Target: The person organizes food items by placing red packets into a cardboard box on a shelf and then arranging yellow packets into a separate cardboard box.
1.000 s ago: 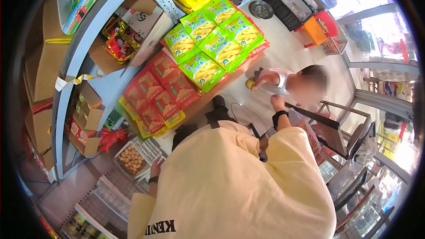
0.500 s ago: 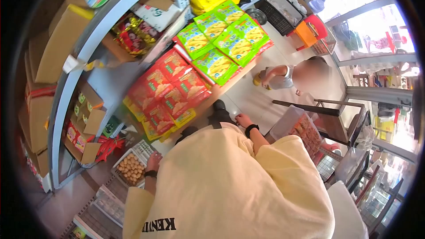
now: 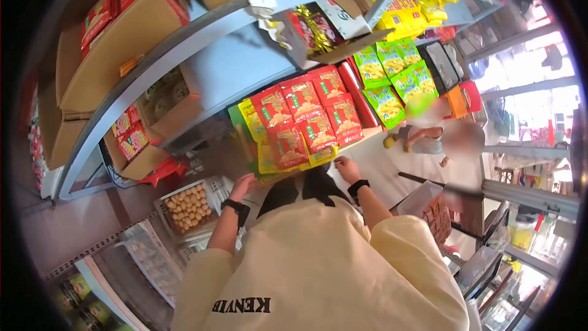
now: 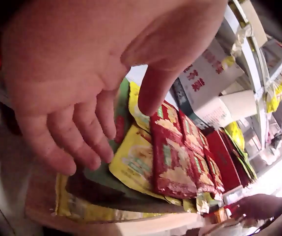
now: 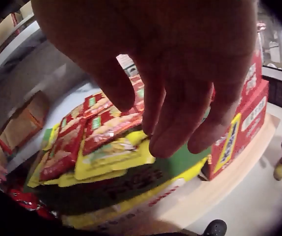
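Observation:
Red snack packets [image 3: 303,107] lie in rows over yellow packets [image 3: 249,119] on a low wooden-edged stand. My left hand [image 3: 243,187] hangs near the stand's left front corner, holding nothing. In the left wrist view its fingers [image 4: 84,132] are loosely bent, in front of the yellow packets and a green carton [image 4: 123,179]. My right hand [image 3: 348,170] is at the front edge, close to the nearest red packets. Its relaxed fingers [image 5: 173,132] hang over the pile in the right wrist view, overlapping some packets and holding nothing.
Green snack packets [image 3: 392,107] sit right of the red ones. A curved metal shelf [image 3: 202,24] with cartons rises at the left. Below it stands a basket of eggs [image 3: 190,208]. Another person [image 3: 425,141] is at the right, near a dark frame [image 3: 465,193].
My view has turned and come closer to the red packets. The right hand has moved from the open side to the stand's front edge; the left hand has come forward from beside the eggs.

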A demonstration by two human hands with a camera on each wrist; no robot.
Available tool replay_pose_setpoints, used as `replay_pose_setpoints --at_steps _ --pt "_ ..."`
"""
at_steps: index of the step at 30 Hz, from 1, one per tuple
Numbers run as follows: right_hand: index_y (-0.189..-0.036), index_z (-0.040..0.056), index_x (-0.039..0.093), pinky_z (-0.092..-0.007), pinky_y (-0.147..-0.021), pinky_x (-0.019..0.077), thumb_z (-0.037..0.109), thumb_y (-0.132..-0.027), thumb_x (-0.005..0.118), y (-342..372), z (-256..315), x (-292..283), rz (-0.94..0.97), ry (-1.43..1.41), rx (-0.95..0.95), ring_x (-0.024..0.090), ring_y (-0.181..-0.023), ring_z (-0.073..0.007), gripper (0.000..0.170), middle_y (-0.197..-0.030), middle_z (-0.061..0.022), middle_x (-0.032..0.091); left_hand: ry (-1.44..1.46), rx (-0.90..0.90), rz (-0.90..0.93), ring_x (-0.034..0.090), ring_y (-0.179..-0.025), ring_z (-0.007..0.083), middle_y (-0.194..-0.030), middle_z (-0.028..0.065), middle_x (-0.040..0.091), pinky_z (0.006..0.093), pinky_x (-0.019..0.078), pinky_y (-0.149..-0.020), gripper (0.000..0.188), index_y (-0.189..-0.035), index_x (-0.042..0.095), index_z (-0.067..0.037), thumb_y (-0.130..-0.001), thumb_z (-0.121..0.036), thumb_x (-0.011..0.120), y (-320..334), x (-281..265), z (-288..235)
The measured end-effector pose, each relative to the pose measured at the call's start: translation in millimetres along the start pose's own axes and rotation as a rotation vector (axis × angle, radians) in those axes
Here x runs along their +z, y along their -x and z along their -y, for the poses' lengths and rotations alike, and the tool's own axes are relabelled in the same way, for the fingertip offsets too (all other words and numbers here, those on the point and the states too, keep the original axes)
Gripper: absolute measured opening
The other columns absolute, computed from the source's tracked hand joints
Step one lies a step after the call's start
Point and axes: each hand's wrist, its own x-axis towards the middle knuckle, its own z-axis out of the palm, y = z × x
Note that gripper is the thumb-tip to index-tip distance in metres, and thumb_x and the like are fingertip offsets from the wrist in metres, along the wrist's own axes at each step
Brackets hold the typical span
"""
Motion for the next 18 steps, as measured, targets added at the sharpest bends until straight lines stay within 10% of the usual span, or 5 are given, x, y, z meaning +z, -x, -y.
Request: replay_pose_setpoints --at_steps 8,18 --pt "-0.121 -0.0043 0.046 -0.0297 -0.091 0.0392 0.009 -0.081 0.056 -31.9 72.0 78.4 0.274 -0.578 -0.114 0.05 -0.107 -0.019 0.044 -0.122 -0.0134 0.051 0.166 0.18 0.138 0.041 -0.117 0.0189 -0.124 0.0046 0.048 0.0399 0.0315 -0.092 0.043 -0.123 0.047 -0.013 -0.084 -0.032 0.052 -53.8 85.6 -17.0" --pt "-0.1 0.0073 0.057 -0.0237 -0.056 0.0424 0.027 -0.08 0.058 -8.1 102.1 33.0 0.612 -0.377 -0.057 0.056 -0.07 -0.0102 0.028 -0.08 -0.0002 0.06 0.204 0.141 0.205 0.059 -0.086 0.0095 -0.098 0.0018 0.062 0.0228 0.0462 -0.074 0.03 -0.11 0.058 -0.004 -0.083 -0.018 0.061 -5.0 75.3 -37.5"
